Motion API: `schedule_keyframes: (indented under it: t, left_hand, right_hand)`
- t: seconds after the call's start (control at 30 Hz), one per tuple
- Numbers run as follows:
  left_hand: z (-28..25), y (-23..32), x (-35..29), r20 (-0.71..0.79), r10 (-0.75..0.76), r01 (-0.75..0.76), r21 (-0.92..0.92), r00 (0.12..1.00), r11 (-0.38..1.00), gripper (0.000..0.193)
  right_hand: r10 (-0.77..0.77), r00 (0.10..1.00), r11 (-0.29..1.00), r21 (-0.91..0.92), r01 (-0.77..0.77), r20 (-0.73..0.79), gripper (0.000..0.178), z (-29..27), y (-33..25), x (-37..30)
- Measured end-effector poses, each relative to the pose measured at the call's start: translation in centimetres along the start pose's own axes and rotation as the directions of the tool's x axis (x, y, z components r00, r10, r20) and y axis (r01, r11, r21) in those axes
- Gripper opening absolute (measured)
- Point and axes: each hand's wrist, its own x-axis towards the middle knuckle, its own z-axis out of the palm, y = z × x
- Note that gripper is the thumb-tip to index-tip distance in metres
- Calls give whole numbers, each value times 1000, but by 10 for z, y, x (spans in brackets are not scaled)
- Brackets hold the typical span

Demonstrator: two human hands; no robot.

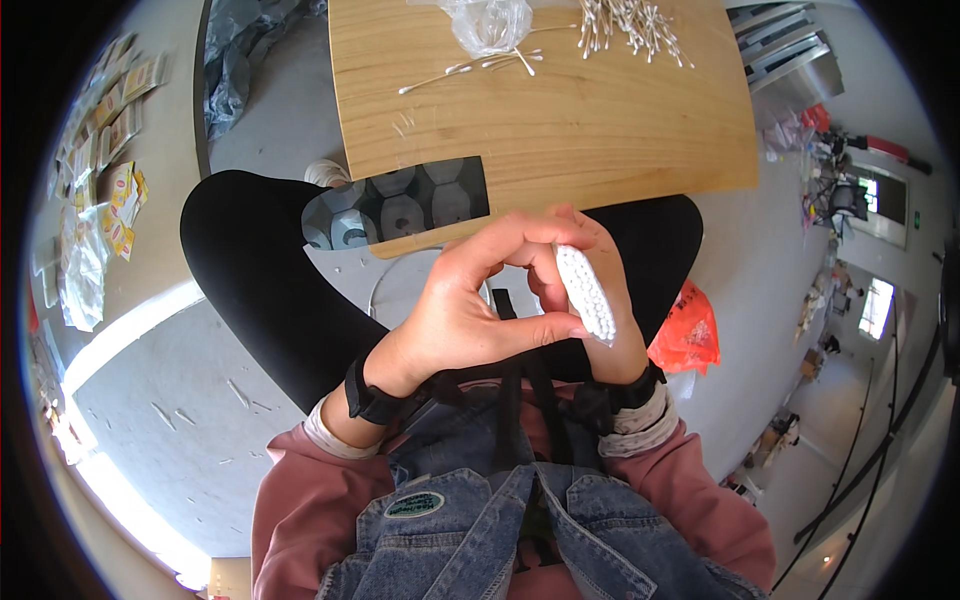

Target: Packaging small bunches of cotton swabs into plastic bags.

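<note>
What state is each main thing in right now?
Swab bundle, tightly packed, held
Left hand, pinching the bundle
Right hand, against the bundle, grip partly hidden
Loose swabs, strewn on the table
Clear plastic bag, crumpled
Red plastic bag, crumpled

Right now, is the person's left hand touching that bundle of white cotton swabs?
Touching. In the head view, the left hand has its thumb tip against the swab bundle, near the lower end.
</note>
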Motion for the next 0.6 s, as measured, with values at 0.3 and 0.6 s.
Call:
schedule_keyframes:
  t: [0.3, 0.6]
  left_hand:
    - [-1, 1, 2, 13, -16, 16, 7, 1000, 1000, 66]
    - [1, 2, 4, 7, -17, 17, -31, 1000, 999, 74]
  right_hand:
    - [-44, 999, 999, -15, 44, 11, 20, -8, 4, 0]
    - [-180, 983, 982, -70, 177, -44, 30, -5, 2, 2]
